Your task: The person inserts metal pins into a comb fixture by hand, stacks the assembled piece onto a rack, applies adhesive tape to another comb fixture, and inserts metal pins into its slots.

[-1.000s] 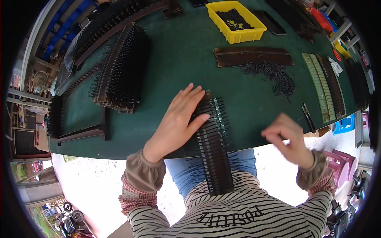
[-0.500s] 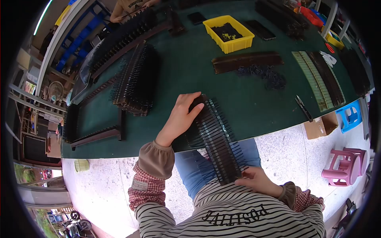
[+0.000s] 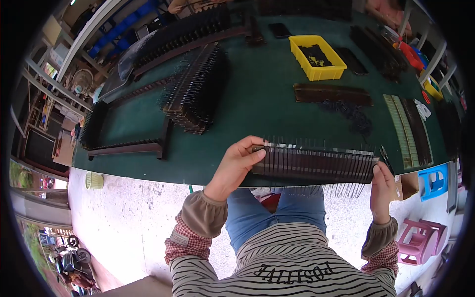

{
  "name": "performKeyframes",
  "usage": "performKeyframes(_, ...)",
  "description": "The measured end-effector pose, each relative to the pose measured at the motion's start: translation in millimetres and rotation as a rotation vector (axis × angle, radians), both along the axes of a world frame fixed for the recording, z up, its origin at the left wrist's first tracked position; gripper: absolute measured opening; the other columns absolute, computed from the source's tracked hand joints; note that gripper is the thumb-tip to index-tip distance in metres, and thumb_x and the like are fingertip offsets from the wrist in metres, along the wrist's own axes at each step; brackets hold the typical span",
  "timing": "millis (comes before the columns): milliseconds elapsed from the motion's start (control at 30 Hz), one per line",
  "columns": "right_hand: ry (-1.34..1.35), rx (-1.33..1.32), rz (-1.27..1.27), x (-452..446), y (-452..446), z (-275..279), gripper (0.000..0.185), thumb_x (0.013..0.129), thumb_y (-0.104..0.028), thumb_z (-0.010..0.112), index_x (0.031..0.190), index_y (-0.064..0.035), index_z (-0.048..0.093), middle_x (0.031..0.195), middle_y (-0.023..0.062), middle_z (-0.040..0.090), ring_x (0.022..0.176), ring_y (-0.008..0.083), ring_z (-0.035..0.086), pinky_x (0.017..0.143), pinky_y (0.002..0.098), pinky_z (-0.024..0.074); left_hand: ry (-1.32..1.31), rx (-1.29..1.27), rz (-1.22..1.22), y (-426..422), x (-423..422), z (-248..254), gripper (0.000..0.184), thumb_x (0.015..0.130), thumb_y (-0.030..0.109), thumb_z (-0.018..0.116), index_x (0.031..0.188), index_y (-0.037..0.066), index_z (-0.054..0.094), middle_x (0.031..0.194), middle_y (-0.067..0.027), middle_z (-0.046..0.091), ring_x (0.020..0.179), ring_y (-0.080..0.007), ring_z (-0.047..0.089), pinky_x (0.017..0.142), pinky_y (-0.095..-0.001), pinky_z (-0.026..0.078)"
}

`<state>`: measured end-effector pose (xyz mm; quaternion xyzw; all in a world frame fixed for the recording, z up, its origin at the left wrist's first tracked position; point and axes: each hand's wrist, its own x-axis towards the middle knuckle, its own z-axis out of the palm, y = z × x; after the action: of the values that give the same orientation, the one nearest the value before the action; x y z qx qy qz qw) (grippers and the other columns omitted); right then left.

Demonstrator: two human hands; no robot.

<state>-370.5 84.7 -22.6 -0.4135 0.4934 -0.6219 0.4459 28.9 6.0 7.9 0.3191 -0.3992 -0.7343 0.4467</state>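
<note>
A long dark board with rows of thin dark pins [image 3: 316, 164] is held crosswise at the table's front edge, above my lap. My left hand [image 3: 240, 163] grips its left end, thumb on top and fingers behind. At its right end, my right hand [image 3: 383, 185] pinches the corner between thumb and fingers. The pins stick out past both long edges of the board. To the left stands a stack of similar pinned boards [image 3: 190, 96]. Beyond the held board lie a bare brown strip [image 3: 331, 94] and a loose pile of small dark pieces [image 3: 349, 115].
A yellow bin [image 3: 324, 73] holds small dark pieces. Snips [image 3: 385, 157] lie near the right end of the board. Pale green strips [image 3: 403, 131] lie to the right. A dark rack [image 3: 126, 148] stands left. Other people sit across the green table [image 3: 262, 106].
The pinned board has swung from pointing lengthwise toward my body to lying crosswise. My right hand has moved up and to the right with its end. The camera view has shifted left.
</note>
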Motion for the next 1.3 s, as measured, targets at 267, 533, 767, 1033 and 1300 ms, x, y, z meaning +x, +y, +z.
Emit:
performKeyframes(267, 0.145, -0.256, 0.145, -28.0, -28.1, 10.9, 0.03, 0.106, -0.006, 0.051, 0.131, 0.0071, 0.06, 0.129, 0.0092, 0.064, 0.119, 0.0147, 0.057, 0.108, 0.0295, 0.0387, -0.121, -0.178, 0.044, 35.5, -5.1, 11.6, 0.02, 0.096, 0.002, 0.067, 0.114, -0.007, 0.069, 0.116, -0.0171, 0.073, 0.11, -0.024, 0.07, 0.098, -0.0366, 0.056)
performKeyframes(533, 0.229, -0.348, 0.054, 5.2, -41.5, 28.4, 0.011, 0.098, -0.01, 0.059, 0.101, 0.0014, 0.058, 0.102, 0.0103, 0.056, 0.1, 0.021, 0.053, 0.092, 0.0341, 0.0417, -0.324, -0.722, 0.111, 46.8, -9.9, 24.9, 0.025, 0.092, 0.01, 0.07, 0.112, -0.005, 0.073, 0.114, -0.0241, 0.074, 0.107, -0.0363, 0.073, 0.092, -0.0395, 0.06)
performKeyframes(767, 0.187, -0.358, 0.079, 10.2, -45.4, 28.7, 0.014, 0.096, -0.01, 0.061, 0.104, 0.0015, 0.059, 0.103, 0.011, 0.056, 0.103, 0.022, 0.053, 0.093, 0.0354, 0.0422, -0.286, -0.826, 0.145, 42.0, -10.2, 22.7, 0.026, 0.095, 0.017, 0.069, 0.109, -0.005, 0.073, 0.112, -0.0258, 0.074, 0.105, -0.0371, 0.074, 0.088, -0.0412, 0.062)
performKeyframes(1033, 0.135, -0.34, 0.09, 13.1, -48.3, 28.4, 0.014, 0.102, -0.013, 0.058, 0.105, 0.0008, 0.06, 0.101, 0.0084, 0.057, 0.099, 0.0193, 0.054, 0.089, 0.0326, 0.0432, -0.259, -0.761, 0.102, 41.6, -10.2, 18.6, 0.03, 0.096, 0.019, 0.069, 0.112, -0.006, 0.072, 0.116, -0.0269, 0.072, 0.11, -0.0389, 0.072, 0.094, -0.0445, 0.059)
performKeyframes(1300, 0.023, -0.222, 0.003, 10.1, -52.5, 15.8, 0.019, 0.106, -0.014, 0.056, 0.114, 0.0004, 0.067, 0.105, 0.0034, 0.065, 0.089, 0.0085, 0.057, 0.079, 0.0242, 0.0452, -0.156, -0.506, -0.07, 48.6, -20.0, 3.0, 0.046, 0.096, 0.024, 0.069, 0.129, -0.008, 0.064, 0.132, -0.0292, 0.064, 0.126, -0.0381, 0.063, 0.103, -0.0448, 0.054)
